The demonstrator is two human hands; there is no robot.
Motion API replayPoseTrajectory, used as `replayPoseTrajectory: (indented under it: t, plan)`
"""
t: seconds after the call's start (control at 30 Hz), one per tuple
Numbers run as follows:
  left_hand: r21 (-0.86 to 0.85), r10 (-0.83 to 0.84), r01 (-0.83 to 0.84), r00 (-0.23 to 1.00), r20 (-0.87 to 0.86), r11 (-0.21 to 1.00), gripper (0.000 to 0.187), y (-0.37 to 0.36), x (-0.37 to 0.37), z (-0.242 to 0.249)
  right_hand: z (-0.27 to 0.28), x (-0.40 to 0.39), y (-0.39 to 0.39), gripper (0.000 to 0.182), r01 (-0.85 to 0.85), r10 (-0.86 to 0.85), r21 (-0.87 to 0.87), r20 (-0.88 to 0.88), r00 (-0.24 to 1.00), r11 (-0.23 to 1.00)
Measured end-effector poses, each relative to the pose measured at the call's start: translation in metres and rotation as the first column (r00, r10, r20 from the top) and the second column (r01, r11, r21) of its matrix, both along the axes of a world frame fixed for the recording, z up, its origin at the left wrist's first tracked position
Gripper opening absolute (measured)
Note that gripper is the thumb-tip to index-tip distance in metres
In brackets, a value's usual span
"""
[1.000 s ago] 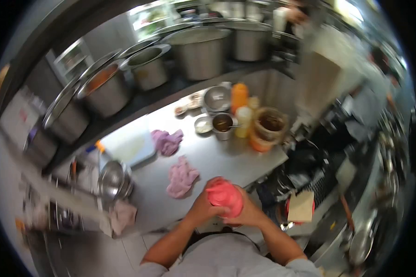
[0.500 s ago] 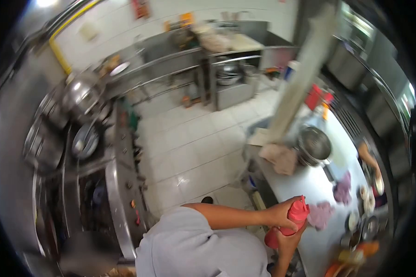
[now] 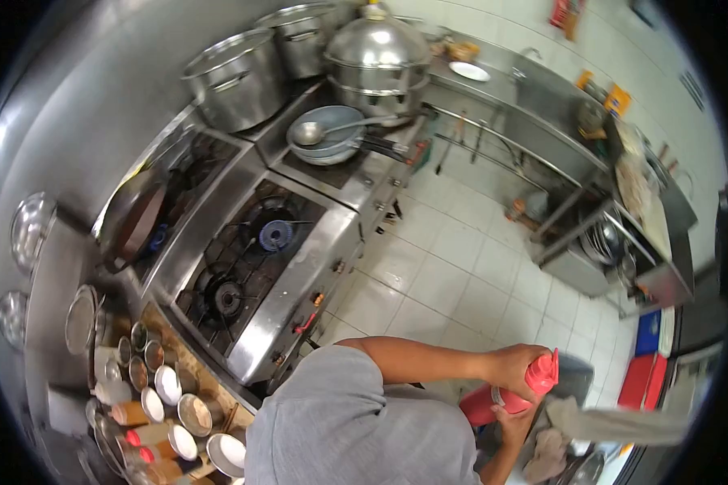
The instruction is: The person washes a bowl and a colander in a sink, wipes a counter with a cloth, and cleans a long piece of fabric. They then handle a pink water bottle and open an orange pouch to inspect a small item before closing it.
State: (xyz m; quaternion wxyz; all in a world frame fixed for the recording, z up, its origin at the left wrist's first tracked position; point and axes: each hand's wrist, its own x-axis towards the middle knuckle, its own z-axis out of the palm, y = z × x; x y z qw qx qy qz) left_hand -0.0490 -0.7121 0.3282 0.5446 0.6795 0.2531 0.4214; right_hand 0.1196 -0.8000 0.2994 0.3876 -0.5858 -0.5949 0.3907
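Both my hands are closed around a red bottle (image 3: 479,406), held out to the right of my body with its capped end up and to the right. My left hand (image 3: 516,372) wraps the bottle near the cap. Lower down, my right hand (image 3: 516,422) grips it from the other side. A cap with a small raised loop sticks out past my left fingers. Part of a label shows between the hands, too small to read.
On my left stands a gas stove (image 3: 267,275) with a lit burner and a wok (image 3: 133,218). Farther back are a pan with a ladle (image 3: 328,133), stock pots (image 3: 239,81) and a domed steamer (image 3: 378,48). Seasoning containers (image 3: 170,384) crowd the lower left. A cloth (image 3: 548,454) lies lower right.
My view has swung left, bringing the stove and seasonings into sight and pushing the steel worktable toward the lower right edge. Both hands still hold the bottle.
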Motion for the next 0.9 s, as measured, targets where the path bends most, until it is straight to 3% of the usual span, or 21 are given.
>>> replayPoseTrajectory:
  t: [0.07, 0.17, 0.27, 0.3, 0.37, 0.4, 0.47, 0.5, 0.6, 0.7, 0.73, 0.9]
  plan:
    - [-0.03, 0.072, -0.071, 0.997, 0.035, 0.997, 0.06, 0.016, -0.018, 0.004, -0.017, -0.005, 0.028, 0.095, -0.053, 0.05, -0.045, -0.07, 0.996, 0.998]
    - [-0.039, 0.13, -0.131, 0.991, -0.039, 0.991, 0.061, 0.035, -0.032, 0.003, -0.035, -0.006, 0.061, 0.089, -0.091, 0.091, -0.174, -0.005, 0.996, 0.981]
    - [0.04, 0.241, -0.241, 0.97, -0.009, 0.97, 0.062, 0.056, -0.037, -0.005, -0.026, -0.016, 0.09, 0.08, -0.199, 0.167, -0.232, -0.147, 0.975, 0.952]
    - [0.075, 0.255, -0.255, 0.967, 0.012, 0.964, 0.06, 0.063, -0.034, -0.006, -0.038, -0.009, 0.106, 0.08, -0.255, 0.251, -0.17, -0.045, 0.967, 0.952]
    - [0.017, 0.171, -0.173, 0.983, 0.063, 0.985, 0.054, 0.089, -0.029, -0.016, -0.064, 0.006, 0.132, 0.08, -0.425, 0.431, -0.163, -0.004, 0.902, 0.89]
    - [0.002, 0.185, -0.186, 0.979, 0.08, 0.983, 0.045, 0.1, -0.025, -0.009, -0.048, 0.003, 0.157, 0.082, -0.546, 0.542, -0.195, -0.081, 0.837, 0.815]
    - [-0.036, 0.241, -0.241, 0.97, 0.011, 0.97, 0.045, 0.122, -0.015, 0.0, -0.011, -0.01, 0.18, 0.082, -0.393, 0.373, -0.098, -0.173, 0.911, 0.914]
    - [-0.076, 0.305, -0.305, 0.952, -0.02, 0.949, 0.046, 0.134, -0.015, 0.002, -0.005, -0.013, 0.196, 0.08, -0.365, 0.365, 0.037, -0.2, 0.909, 0.93]
    - [0.005, 0.413, -0.435, 0.85, -0.328, 0.9, 0.053, 0.166, -0.01, 0.011, -0.014, 0.008, 0.252, 0.085, -0.464, 0.468, 0.059, -0.121, 0.875, 0.884]
    - [0.161, 0.51, -0.5, 0.71, -0.486, 0.851, 0.059, 0.198, -0.005, -0.01, -0.028, 0.054, 0.314, 0.08, -0.612, 0.631, -0.161, 0.119, 0.767, 0.774]
    - [0.224, 0.535, -0.496, 0.676, -0.507, 0.839, 0.059, 0.207, -0.006, -0.024, -0.024, 0.072, 0.334, 0.076, -0.619, 0.65, -0.231, 0.085, 0.755, 0.75]
    - [0.306, 0.599, -0.548, 0.503, -0.623, 0.779, 0.071, 0.227, 0.0, -0.059, -0.032, 0.15, 0.421, 0.071, -0.317, 0.358, -0.226, 0.174, 0.917, 0.921]
